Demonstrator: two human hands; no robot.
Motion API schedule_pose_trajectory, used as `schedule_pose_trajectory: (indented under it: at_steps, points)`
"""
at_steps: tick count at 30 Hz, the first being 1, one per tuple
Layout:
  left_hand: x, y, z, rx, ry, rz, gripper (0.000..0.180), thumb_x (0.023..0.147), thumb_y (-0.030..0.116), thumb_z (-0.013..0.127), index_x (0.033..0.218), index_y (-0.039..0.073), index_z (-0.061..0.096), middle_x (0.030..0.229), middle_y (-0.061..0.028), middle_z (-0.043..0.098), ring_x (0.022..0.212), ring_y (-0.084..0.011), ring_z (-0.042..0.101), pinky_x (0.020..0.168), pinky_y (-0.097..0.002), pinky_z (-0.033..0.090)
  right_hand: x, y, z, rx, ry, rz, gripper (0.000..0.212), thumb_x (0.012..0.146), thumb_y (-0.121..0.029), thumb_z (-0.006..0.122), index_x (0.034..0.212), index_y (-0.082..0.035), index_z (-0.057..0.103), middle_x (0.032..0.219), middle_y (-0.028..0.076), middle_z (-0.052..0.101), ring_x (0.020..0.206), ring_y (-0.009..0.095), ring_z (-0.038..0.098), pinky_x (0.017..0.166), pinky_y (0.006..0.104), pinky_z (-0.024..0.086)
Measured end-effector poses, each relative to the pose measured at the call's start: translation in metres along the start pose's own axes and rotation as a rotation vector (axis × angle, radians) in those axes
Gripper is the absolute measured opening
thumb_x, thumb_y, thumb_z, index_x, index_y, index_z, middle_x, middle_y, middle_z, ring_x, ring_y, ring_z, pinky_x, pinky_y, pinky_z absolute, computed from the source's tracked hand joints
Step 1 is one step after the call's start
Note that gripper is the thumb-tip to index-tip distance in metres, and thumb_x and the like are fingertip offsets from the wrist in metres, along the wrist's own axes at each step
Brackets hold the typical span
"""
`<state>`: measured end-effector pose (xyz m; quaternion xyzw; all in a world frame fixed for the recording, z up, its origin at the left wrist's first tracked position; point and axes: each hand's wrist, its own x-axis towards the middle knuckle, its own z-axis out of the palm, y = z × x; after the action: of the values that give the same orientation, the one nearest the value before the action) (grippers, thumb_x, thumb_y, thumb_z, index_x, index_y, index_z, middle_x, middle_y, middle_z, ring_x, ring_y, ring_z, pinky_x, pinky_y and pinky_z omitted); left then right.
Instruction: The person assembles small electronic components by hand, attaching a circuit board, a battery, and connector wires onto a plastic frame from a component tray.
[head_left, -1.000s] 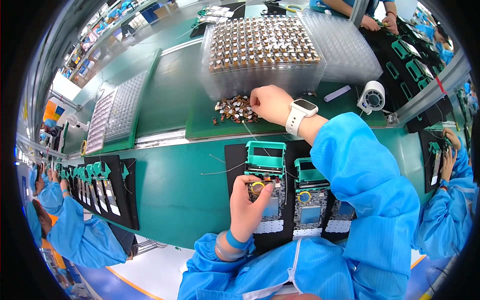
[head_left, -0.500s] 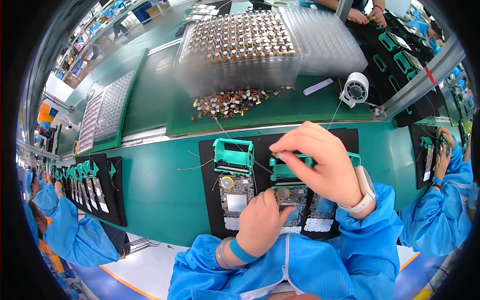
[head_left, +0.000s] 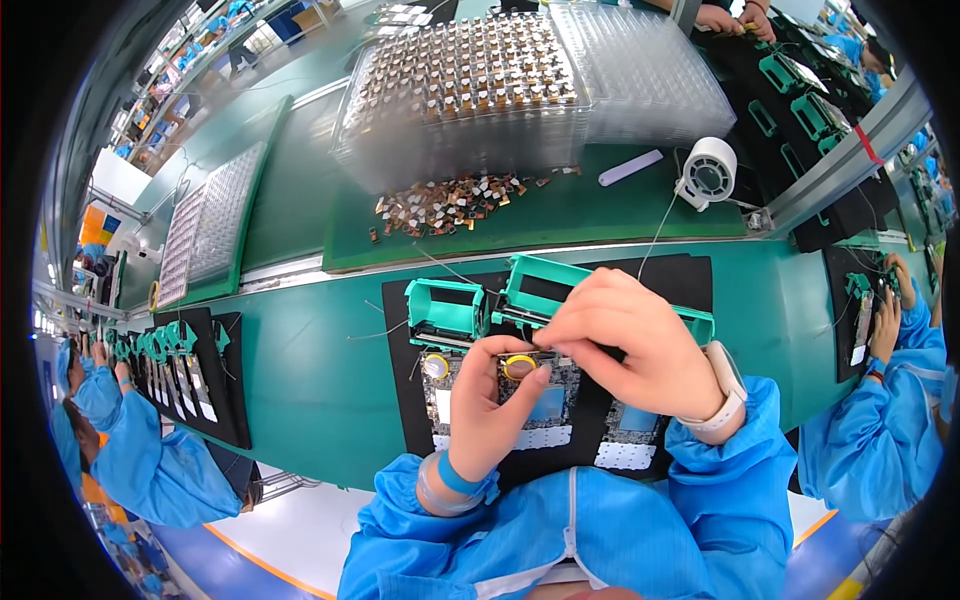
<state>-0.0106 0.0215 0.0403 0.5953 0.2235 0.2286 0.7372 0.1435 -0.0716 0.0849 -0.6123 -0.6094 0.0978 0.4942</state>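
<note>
One circuit board (head_left: 547,405) nr the desk's (head_left: 310,380) front edge: L hand (head_left: 485,412) gripping its upper-left corner, R hand (head_left: 637,345) pinched closed at its top edge, can't tell on what tbh.

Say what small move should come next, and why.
Perhaps the right hand should press gently at the top edge of the middle circuit board, near the green frame. It is pinched close there, though whether it holds anything is hidden, and the left hand is at the board, thumb and index finger around the yellow-rimmed coin cell.
</note>
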Motion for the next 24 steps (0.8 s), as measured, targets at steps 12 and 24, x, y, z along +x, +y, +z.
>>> schedule_pose_trajectory:
  at_steps: [12, 24]
  points:
    - [-0.0029, -0.0020, -0.0009, -0.040, 0.034, 0.000, 0.028, 0.083, -0.005, 0.062, 0.105, 0.002, 0.048, 0.089, -0.0016, 0.056, 0.082, -0.0047, 0.053, 0.071, -0.0177, 0.043, 0.0005, 0.0055, 0.0042, -0.157, -0.125, -0.103, 0.026, 0.070, -0.003, 0.065, 0.094, -0.009, 0.066, 0.091, 0.002, 0.063, 0.091, 0.024, 0.053, 0.081, 0.0375, 0.041]
    - [-0.0038, -0.0030, 0.0002, -0.040, 0.036, 0.015, 0.027, 0.082, -0.005, 0.062, 0.105, 0.002, 0.048, 0.090, -0.0021, 0.056, 0.083, -0.0054, 0.053, 0.072, -0.0185, 0.043, 0.0002, 0.0038, 0.0019, -0.150, -0.120, -0.104, 0.027, 0.068, -0.002, 0.065, 0.094, -0.008, 0.066, 0.089, 0.002, 0.063, 0.090, 0.024, 0.053, 0.081, 0.0372, 0.042]
